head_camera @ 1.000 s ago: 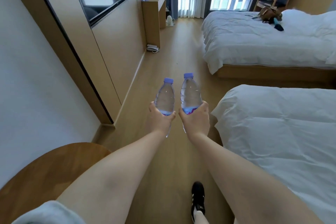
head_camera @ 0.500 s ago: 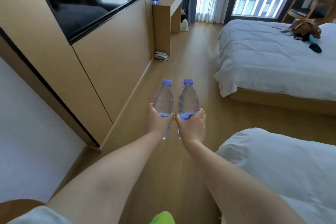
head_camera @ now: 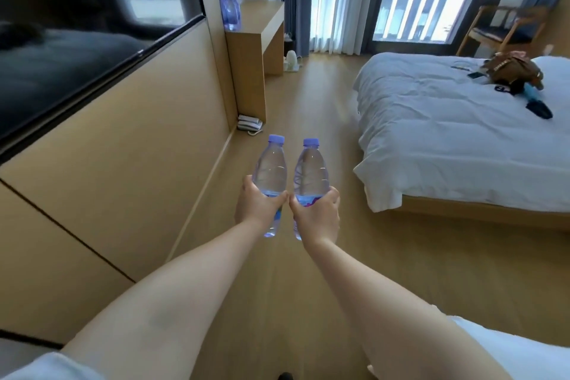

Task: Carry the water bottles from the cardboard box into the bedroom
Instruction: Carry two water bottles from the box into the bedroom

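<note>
**Count of things in view**

Two hands: left hand (head_camera: pixel 257 205), right hand (head_camera: pixel 317 213). Two held water bottles: left bottle (head_camera: pixel 270 171), right bottle (head_camera: pixel 310 174). One far cluster of bottles (head_camera: pixel 229 11) on one desk (head_camera: pixel 262 21), number unclear. One bed (head_camera: pixel 447 139), one chair (head_camera: pixel 505 28), one bag (head_camera: pixel 512 71).

Two small clear plastic water bottles are held upright, side by side and nearly touching, out in front of the person above the wooden floor. Each has a light purple screw cap and a blue and purple label band around its middle. Both caps are on. The left water bottle (head_camera: pixel 270 177) is gripped around its label by the left hand (head_camera: pixel 256 205), and its base shows below the hand. The right water bottle (head_camera: pixel 310 174) is gripped the same way by the right hand (head_camera: pixel 317 216). A cluster of similar bottles (head_camera: pixel 230 14) stands on the far desk (head_camera: pixel 262 21), well beyond the held pair, against the wall.
</note>
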The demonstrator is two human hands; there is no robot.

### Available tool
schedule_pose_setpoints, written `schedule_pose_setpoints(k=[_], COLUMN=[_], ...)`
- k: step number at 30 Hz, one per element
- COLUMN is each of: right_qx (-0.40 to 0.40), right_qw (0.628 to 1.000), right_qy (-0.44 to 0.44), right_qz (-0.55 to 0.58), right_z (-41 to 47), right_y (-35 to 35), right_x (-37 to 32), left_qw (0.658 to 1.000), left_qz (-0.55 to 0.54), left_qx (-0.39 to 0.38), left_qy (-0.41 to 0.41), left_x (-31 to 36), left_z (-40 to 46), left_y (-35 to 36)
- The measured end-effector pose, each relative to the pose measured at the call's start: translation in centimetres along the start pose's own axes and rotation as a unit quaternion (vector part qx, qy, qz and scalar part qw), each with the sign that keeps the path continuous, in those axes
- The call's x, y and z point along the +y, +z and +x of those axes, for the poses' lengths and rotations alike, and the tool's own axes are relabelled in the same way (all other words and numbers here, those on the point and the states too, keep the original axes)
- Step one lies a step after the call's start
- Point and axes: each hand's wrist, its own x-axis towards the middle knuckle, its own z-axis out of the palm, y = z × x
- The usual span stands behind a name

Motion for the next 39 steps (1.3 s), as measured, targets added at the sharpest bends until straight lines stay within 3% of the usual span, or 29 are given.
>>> schedule_pose_setpoints(k=[18,25,34,39], right_qx=[0.046,0.033,0.038,0.030], right_qw=[0.996,0.996,0.996,0.998], right_qy=[-0.031,-0.049,-0.036,-0.024], right_qz=[-0.064,-0.069,-0.065,-0.046], right_z=[47.2,63.0,83.6,93.2], right_y=[11.9,16.9,29.6,34.5], right_x=[-10.0,-15.0,-21.1,-26.0], left_qw=[1.000,1.000,0.999,1.000], left_qz=[-0.005,-0.018,0.012,0.001], left_qx=[0.002,0.006,0.038,0.020], left_qy=[-0.012,-0.012,0.011,0.015], left_x=[15.2,20.3,22.8,26.6], left_z=[43.2,59.1,82.6,93.9], left_y=[18.2,22.4,26.2,26.9])
